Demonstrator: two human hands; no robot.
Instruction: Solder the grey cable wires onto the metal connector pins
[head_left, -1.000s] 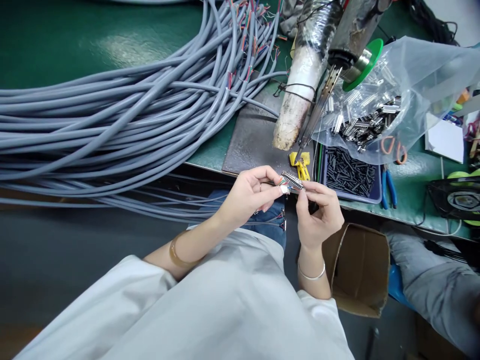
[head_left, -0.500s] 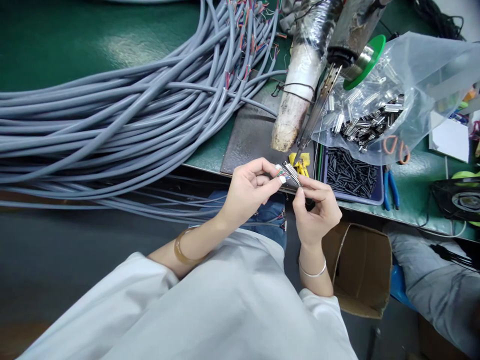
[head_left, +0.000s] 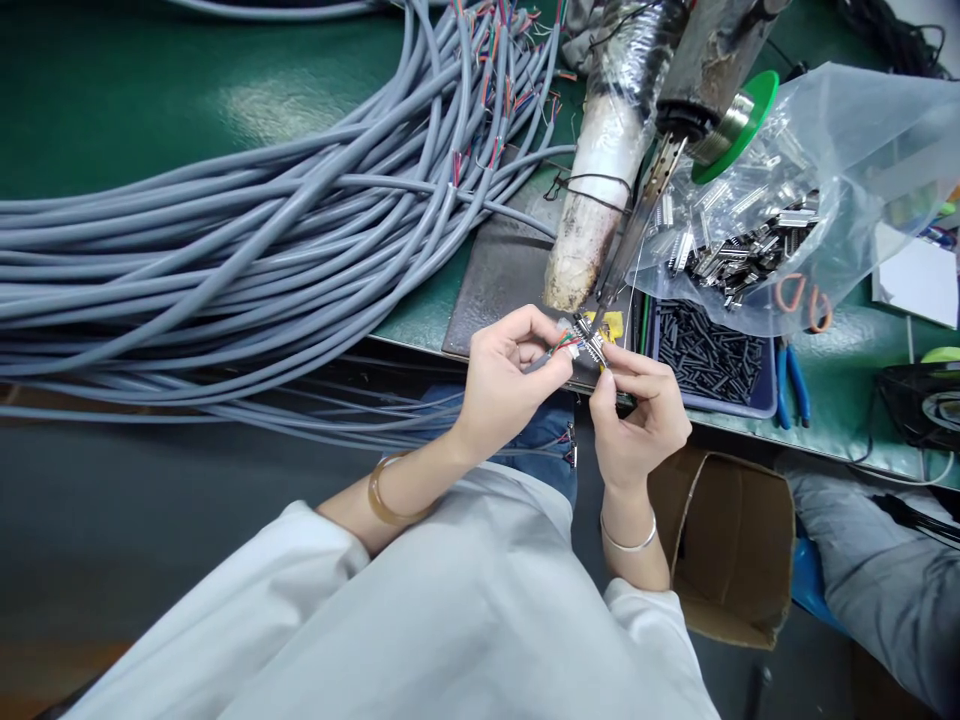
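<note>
My left hand (head_left: pixel 510 375) pinches the stripped end of a grey cable (head_left: pixel 541 360), whose coloured wires fan out at the fingertips. My right hand (head_left: pixel 637 415) grips a small metal connector (head_left: pixel 591 340) by its lower end. The wires meet the connector right under the tip of a fixed soldering iron (head_left: pixel 637 225), which slopes down from the upper right. Both hands hover over the front edge of the green bench, beside a dark metal plate (head_left: pixel 502 275).
A thick bundle of grey cables (head_left: pixel 225 250) covers the left of the bench. A clear bag of metal connectors (head_left: pixel 757 230), a blue tray of black tubing pieces (head_left: pixel 705 355), blue-handled pliers (head_left: pixel 791 375) and a solder spool (head_left: pixel 739 120) lie right. A cardboard box (head_left: pixel 727 540) sits below; another person's leg (head_left: pixel 870 590) is at right.
Both hands have moved up and slightly forward, bringing the connector and wire ends from below the yellow piece up to the soldering iron's tip.
</note>
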